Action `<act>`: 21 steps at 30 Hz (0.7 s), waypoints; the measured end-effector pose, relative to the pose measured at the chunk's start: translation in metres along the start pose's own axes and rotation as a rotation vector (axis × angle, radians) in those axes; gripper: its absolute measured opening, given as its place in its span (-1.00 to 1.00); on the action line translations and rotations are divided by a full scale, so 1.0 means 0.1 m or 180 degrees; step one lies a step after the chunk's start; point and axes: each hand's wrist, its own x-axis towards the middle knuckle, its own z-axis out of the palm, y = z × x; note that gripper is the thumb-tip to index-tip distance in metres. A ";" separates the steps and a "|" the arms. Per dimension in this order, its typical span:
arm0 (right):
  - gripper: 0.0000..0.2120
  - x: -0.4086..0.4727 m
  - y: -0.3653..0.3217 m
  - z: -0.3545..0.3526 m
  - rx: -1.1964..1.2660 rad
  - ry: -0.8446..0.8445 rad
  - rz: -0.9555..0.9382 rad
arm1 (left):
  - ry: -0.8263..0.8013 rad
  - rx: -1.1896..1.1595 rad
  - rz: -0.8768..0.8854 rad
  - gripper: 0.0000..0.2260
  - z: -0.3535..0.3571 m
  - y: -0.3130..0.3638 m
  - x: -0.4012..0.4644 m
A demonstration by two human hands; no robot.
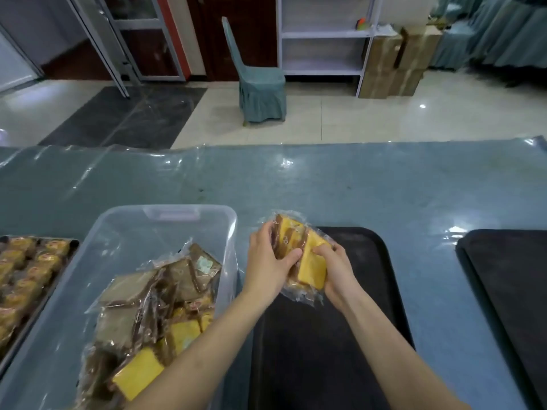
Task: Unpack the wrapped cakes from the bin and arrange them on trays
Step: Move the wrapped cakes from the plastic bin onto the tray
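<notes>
Closest to the camera are two bare arms reaching out over a black tray [370, 253] that has nothing on it yet. The left hand [268, 261] and the right hand [334, 270] are close together, and both are closed on one clear pack of cakes [299, 255]. The pack is up in the air, above the far left corner of the tray. Inside it are yellow cake slices with brown sides. The left thumb presses on the front of the pack, and the right hand's fingers curl over its lower right part. The wrap looks thin, shiny and crinkly, so it may slip. The cake looks soft and light, so a hard squeeze could squash it. It is best to hold the loose wrap at the edges, or hold the slices gently by their flat sides. To the left is a clear plastic bin [124, 229] with many more wrapped cakes [154, 306] heaped inside. Farther left is a filled tray [72, 247] with rows of small cakes. At the right edge is another black tray [503, 261]. All of this sits on a blue table [325, 184] under a clear plastic sheet.
</notes>
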 end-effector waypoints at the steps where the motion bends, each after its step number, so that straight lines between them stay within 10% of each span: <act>1: -0.55 0.13 0.03 -0.03 -0.0013 -0.0002 0.0071 | -0.0017 0.0038 -0.0070 -0.28 0.09 -0.06 0.09; 16: -0.48 1.54 0.27 -0.02 -0.0735 -0.0047 0.0327 | 0.0027 0.0271 -0.0707 -0.44 0.82 -0.75 1.01; 21: -0.18 1.77 0.30 -0.02 -0.1730 0.0066 -0.0035 | -0.0133 0.0734 -0.0847 -0.49 0.89 -0.90 1.13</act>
